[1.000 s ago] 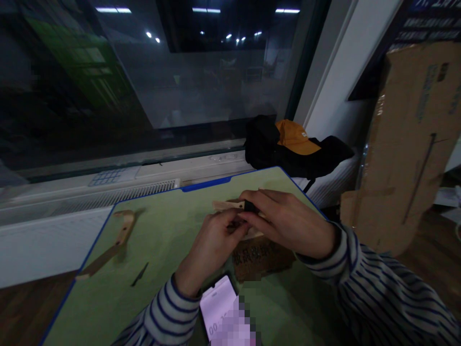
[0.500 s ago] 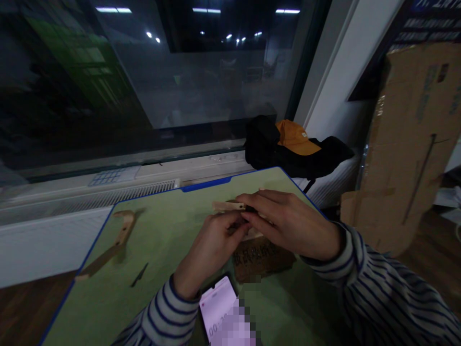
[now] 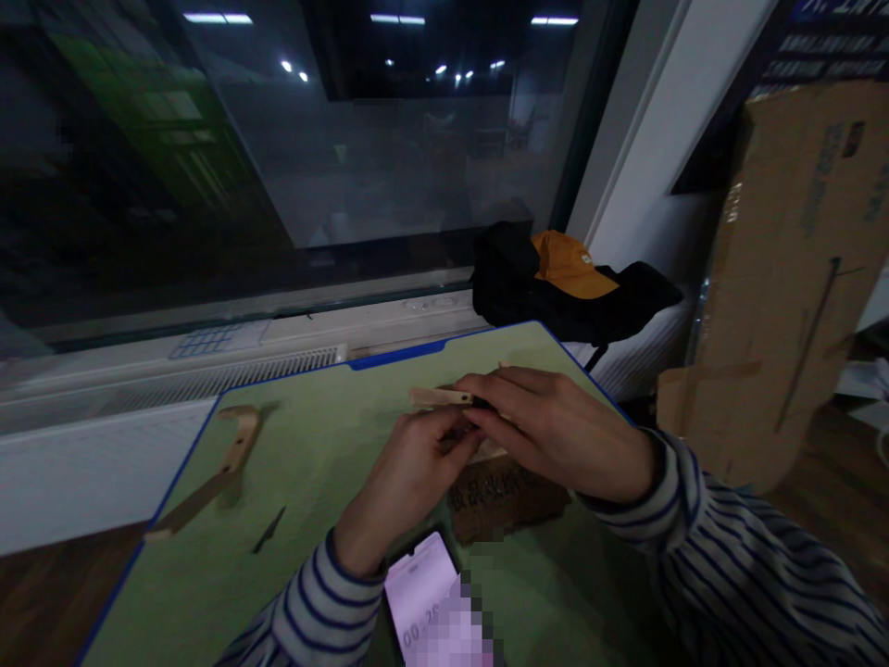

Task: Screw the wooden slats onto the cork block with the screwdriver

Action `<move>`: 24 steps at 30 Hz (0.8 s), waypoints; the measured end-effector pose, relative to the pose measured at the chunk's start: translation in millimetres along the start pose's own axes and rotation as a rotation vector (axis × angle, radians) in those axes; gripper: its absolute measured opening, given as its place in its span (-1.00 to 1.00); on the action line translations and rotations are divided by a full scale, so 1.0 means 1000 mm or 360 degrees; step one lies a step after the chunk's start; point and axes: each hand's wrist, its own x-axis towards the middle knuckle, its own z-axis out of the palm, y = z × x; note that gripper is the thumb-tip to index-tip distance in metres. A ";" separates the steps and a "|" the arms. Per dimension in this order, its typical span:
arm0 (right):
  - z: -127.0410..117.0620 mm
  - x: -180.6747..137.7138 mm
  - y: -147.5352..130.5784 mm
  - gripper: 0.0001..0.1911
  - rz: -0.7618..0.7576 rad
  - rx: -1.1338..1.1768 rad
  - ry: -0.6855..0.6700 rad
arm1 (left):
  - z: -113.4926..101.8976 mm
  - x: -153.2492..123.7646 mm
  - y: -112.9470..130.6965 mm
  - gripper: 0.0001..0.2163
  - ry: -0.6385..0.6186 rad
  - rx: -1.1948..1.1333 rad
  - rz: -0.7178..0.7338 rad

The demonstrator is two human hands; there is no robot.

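Note:
A pale wooden piece (image 3: 439,397) with a dark hole near its end extends left from under the fingers of my right hand (image 3: 559,421). That hand is closed, with a dark bit showing by its fingertips. My left hand (image 3: 409,477) is closed in a pinch just below, its fingertips meeting the right ones; what it grips is hidden. Beneath both hands lies a brown cardboard piece (image 3: 510,505) with dark handwriting. More pale wood shows between the hands and the cardboard. In front sits a phone (image 3: 420,588) with lit timer digits.
On the green tabletop (image 3: 312,445), a curved wooden part with holes (image 3: 241,443) lies at the left. A thin black pointed piece (image 3: 269,530) is nearer me. Behind the table are a radiator (image 3: 278,371), black cloth, an orange cap (image 3: 573,266) and a window. Cardboard (image 3: 784,306) stands right.
Both hands stay almost in the same place with their grip unaltered. The wooden piece between them has barely shifted.

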 end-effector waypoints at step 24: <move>0.003 0.001 0.001 -0.72 0.0003 -0.0187 0.0072 | 0.002 0.001 0.002 -0.91 0.0108 0.0105 -0.0055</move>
